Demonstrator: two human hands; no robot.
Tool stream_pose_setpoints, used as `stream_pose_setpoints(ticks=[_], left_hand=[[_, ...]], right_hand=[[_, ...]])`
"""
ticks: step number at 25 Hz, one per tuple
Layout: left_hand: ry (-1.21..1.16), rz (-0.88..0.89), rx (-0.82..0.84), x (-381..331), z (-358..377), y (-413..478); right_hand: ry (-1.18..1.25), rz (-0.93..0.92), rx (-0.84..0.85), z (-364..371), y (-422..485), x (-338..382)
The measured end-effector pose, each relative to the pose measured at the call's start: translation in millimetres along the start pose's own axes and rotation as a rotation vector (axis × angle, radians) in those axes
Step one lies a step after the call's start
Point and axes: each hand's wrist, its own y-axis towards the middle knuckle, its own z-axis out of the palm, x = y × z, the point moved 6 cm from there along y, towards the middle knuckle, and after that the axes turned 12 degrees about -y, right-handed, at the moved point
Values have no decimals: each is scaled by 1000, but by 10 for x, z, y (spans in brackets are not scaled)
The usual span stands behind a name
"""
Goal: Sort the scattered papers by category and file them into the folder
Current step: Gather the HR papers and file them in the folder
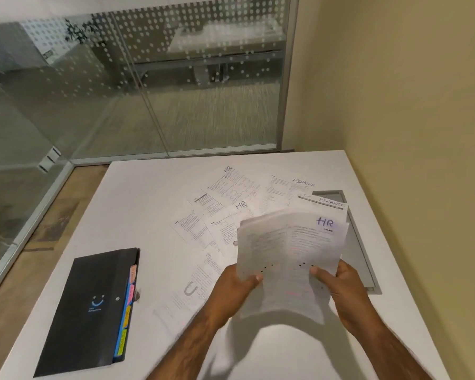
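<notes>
1. Holding a sheaf of papers (pixel 288 259) up off the table (pixel 148 204), the left hand (pixel 236 289) pinches its lower left edge, thumb on the front, and the right hand (pixel 337 286) pinches the lower right edge the same way.
2. The top sheet of the sheaf reads "HR" in blue ink at its upper right corner; the printed lines below are too blurred to read.
3. Scattered papers lie overlapping on the table beyond and to the left of the hands: one HR sheet (pixel 231 185) at the far side, a second HR sheet (pixel 236 212) nearer, a FINANCE sheet (pixel 288 187) to the right, and another FINANCE sheet (pixel 329 204) showing just above the sheaf.
4. A sheet (pixel 191 290) beside the left forearm carries a large grey U-shaped mark (its heading cannot be read).
5. The black folder (pixel 93 311) lies closed at the table's near left, well apart from the papers, with a pale smile-shaped logo and small unreadable print on its cover.
6. Coloured tabs (pixel 126 316) in pink, yellow, green and blue stick out along the folder's right edge; their writing is illegible.
7. A grey recessed panel (pixel 359 250) sits in the table by the right edge, partly under the papers.
</notes>
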Motion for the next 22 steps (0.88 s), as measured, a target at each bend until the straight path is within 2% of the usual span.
stream_pose_setpoints(ticks=[5, 8, 17, 20, 22], left_hand=[[-38, 49, -134, 206, -102, 1], [-57, 64, -181, 389, -169, -78], [-16, 100, -124, 661, -161, -114], [75, 75, -109, 854, -164, -59], [68, 25, -160, 878, -183, -12]], right_hand=[[-54, -45, -36, 150, -64, -89], [-183, -74, -25, 150, -81, -265], [-359, -90, 3, 176, -59, -423], [-436, 12, 2, 229, -40, -551], [-428, 43, -10, 248, -11, -626]])
